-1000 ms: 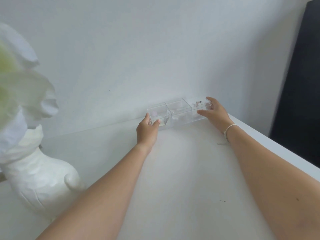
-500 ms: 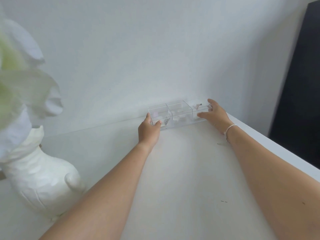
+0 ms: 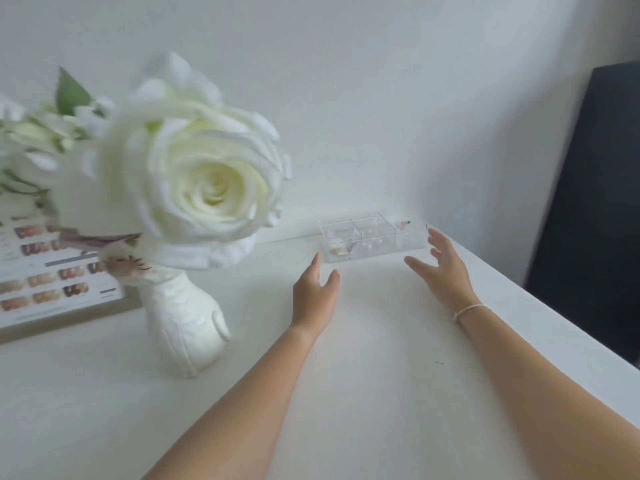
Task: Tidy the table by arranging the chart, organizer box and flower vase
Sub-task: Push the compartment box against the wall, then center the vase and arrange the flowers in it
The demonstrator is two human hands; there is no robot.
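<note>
Blocking much of the left side, a big white rose (image 3: 204,181) sits close to the lens, soft and out of focus, with more pale blooms and a green leaf (image 3: 71,91) running off the left edge. Flower vase (image 3: 188,327) under it is white and shaped like a gloved hand, standing upright on the white surface (image 3: 363,393); its neck is hidden by the petals. Chart (image 3: 52,282) stands behind and left of the vase, cut by the left edge and partly covered by the blooms; rows of small pink, tan and dark swatches show, text too blurred to read. Organizer box (image 3: 372,235) is clear plastic with three compartments visible, sitting at the back of the surface against the wall (image 3: 346,81), near the right corner. Contents hard to make out: a few pearl-like beads in the middle compartment, small pale bits in the left one, something tiny at the right end's top edge. Left hand (image 3: 315,296) is open, fingers spread, just short of the box's left front corner, not touching. Right hand (image 3: 441,271) is open too, fingers loosely curved, just beside the box's right end, holding nothing; thin white band on that wrist. Dark panel (image 3: 588,220) fills the right edge, cut off.
</note>
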